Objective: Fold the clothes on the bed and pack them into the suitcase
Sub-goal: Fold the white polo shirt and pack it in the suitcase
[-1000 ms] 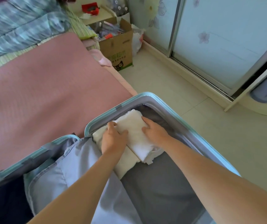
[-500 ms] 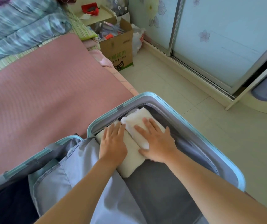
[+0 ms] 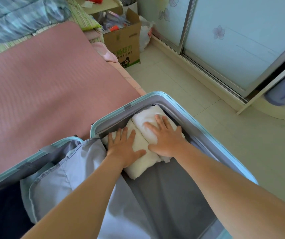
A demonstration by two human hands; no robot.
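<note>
Bedding takes the most room: a pink ribbed bed cover (image 3: 43, 80) runs from nine to eleven o'clock, and no loose garment shows on the part in view. From six toward one o'clock lies an open pale-teal hard-shell suitcase (image 3: 159, 96) with grey lining, its far corner close to the bed's edge. A lavender-grey fabric divider flap (image 3: 60, 183) is thrown back at seven o'clock, seemingly to leave the right half free for loading. Two folded pieces sit in that far corner, side by side and touching: a cream folded cloth (image 3: 141, 168) on the seven o'clock side and a whiter folded cloth (image 3: 146, 116) on the one o'clock side. They are packed tight against the wall, probably to save space for more. The left hand (image 3: 124, 149) lies flat on the cream piece, fingers straight and spread, gripping nothing. The right hand (image 3: 164, 138) rests the same way on the white one. I judge both palms are pressing the pair down to flatten it and seat it in the corner.
</note>
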